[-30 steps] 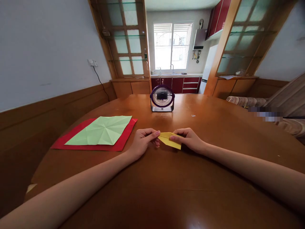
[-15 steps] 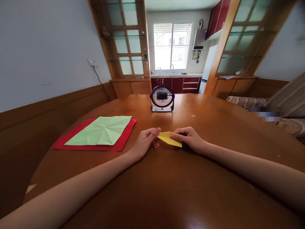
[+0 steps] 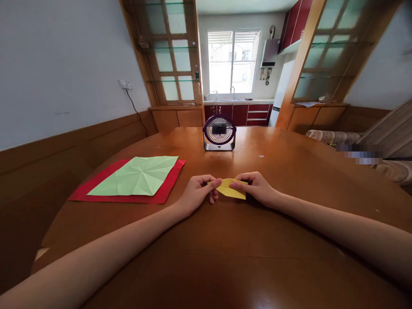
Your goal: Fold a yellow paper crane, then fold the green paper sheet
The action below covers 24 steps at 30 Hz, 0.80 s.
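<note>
Thumbs pressed on top, the left hand [image 3: 200, 192] and right hand [image 3: 257, 188] pinch opposite ends of a folded yellow paper [image 3: 233, 194] at the desk [image 3: 219, 249], before a small fan [image 3: 219, 134]; whether the paper touches the wood cannot be told. An uneven pull could tear it or skew its creases, and a loosened thumb could let layers spring open. A draught might shift the green sheet [image 3: 138, 176] atop the red sheet [image 3: 167, 185].

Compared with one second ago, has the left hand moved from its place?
Yes, slightly: the left hand has shifted rightward in the view, closer to being below the middle of the purple desk fan, which has not moved.
</note>
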Available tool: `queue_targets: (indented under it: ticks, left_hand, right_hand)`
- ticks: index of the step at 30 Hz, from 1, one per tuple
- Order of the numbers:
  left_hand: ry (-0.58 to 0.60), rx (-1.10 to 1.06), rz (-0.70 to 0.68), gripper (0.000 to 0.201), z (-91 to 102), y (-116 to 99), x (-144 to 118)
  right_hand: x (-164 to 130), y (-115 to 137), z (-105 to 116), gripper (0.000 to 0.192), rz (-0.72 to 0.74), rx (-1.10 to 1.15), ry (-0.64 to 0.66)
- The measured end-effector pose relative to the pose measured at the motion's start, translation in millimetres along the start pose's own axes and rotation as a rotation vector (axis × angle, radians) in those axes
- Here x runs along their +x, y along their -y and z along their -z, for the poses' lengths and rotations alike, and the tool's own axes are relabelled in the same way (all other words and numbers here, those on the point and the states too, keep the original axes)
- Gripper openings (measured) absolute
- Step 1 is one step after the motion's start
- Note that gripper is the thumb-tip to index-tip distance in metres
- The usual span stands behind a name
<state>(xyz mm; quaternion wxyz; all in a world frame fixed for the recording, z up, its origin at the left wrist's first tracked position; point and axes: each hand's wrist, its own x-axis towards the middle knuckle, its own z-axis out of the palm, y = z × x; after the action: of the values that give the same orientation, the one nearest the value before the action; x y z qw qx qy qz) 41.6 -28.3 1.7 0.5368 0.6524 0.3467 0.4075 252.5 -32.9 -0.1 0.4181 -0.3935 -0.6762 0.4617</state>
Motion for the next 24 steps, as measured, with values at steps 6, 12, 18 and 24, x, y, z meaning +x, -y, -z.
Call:
queue_targets:
  ticks: [6,12,18,24]
  left_hand:
    - [0.059,-0.028,0.017,0.033,4.4,2.3,1.4]
    - [-0.025,0.022,0.020,0.033,4.9,4.4,1.9]
    - [0.017,0.156,0.037,0.031,3.4,1.2,1.5]
    - [0.031,0.153,0.087,0.030,0.9,-3.5,-0.5]
  right_hand:
    - [0.7,-2.0,1.3,0.034,-0.076,0.069,-0.002]
    - [0.5,-1.8,1.8,0.032,-0.104,0.165,0.002]
    - [-0.7,2.7,-0.4,0.032,-0.058,0.048,0.024]
    - [-0.5,4.2,-1.6,0.031,-0.055,0.039,0.068]
